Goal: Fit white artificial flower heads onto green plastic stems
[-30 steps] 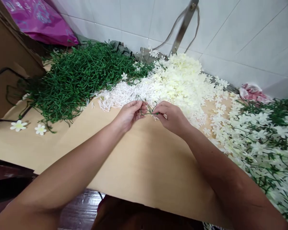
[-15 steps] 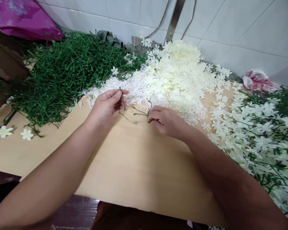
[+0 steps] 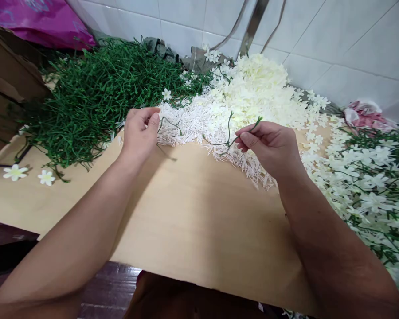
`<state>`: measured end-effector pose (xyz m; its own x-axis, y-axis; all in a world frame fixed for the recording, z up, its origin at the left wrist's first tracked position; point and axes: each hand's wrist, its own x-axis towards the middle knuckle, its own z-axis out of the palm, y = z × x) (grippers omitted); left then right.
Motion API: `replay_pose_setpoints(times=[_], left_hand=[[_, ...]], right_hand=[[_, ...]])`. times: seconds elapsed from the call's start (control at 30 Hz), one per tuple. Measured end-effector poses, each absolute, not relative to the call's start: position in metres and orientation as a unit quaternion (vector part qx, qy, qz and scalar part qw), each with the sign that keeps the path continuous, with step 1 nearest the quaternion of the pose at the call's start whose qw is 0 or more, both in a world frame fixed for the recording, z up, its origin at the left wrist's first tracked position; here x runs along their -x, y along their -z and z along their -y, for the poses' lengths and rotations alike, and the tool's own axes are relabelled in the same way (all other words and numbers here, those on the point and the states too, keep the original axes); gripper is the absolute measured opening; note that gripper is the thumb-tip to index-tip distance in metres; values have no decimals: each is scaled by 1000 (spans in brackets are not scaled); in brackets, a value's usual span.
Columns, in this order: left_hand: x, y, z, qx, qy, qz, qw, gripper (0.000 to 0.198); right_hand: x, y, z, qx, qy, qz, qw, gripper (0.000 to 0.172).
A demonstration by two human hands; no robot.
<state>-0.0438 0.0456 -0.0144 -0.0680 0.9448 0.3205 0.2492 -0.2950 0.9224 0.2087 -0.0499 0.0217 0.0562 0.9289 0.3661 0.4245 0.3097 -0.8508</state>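
Left hand [image 3: 141, 133]: raised above the near side of the worktop, thumb and fingers pinched together on a thin green sprig [image 3: 173, 123].
Sprig at the left: one strand arches out to the right of the fingertips, in front of the white sticks; a blurred strand hangs lower, below the fingers.
Right hand [image 3: 272, 144]: well apart from the other hand, gripping a forked green stem [image 3: 228, 142] between thumb and forefinger.
Forked stem: its branches spread to the left of the fingers, one upward and one sideways, while a tip pokes up above the forefinger.
White sticks [image 3: 186, 122]: a loose, thin heap between and behind the hands, running along the edge of the brown sheet [image 3: 186, 212].
Petals [image 3: 259, 88]: a tall mound of cream-white flower shapes behind the right hand, against the tiled wall [image 3: 346, 40].
Green heap [image 3: 109, 93]: a tangle of bare stems beyond the left hand, near a purple bag [image 3: 46, 22] and a cardboard box [image 3: 11, 88].
Two loose blossoms [image 3: 15, 172]: side by side at far left, yellow-centred.
Flowered stems [image 3: 375, 199]: massed along the right, beside the right forearm.
Cloth [image 3: 369, 116]: crumpled, red and white, by the wall.
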Motion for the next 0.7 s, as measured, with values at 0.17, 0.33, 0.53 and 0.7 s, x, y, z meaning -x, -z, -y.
replay_pose_setpoints(times=[0.17,0.33,0.53,0.7], left_hand=[[37,1,-23,-630,-543,-474,289,22],[6,-7,17,-611,-329,-399,599,40],[0,2,14,-501,-362,-380,689,25],[3,3,6,-494,-402,-397,661,8]], right_hand=[[-196,-20,52,496,-358,596,520,15],[-176,-21,62,467,-349,630,513,21],[-166,-15,65,453,-371,668,460,20],[-166,-4,60,444,-426,645,452,21]])
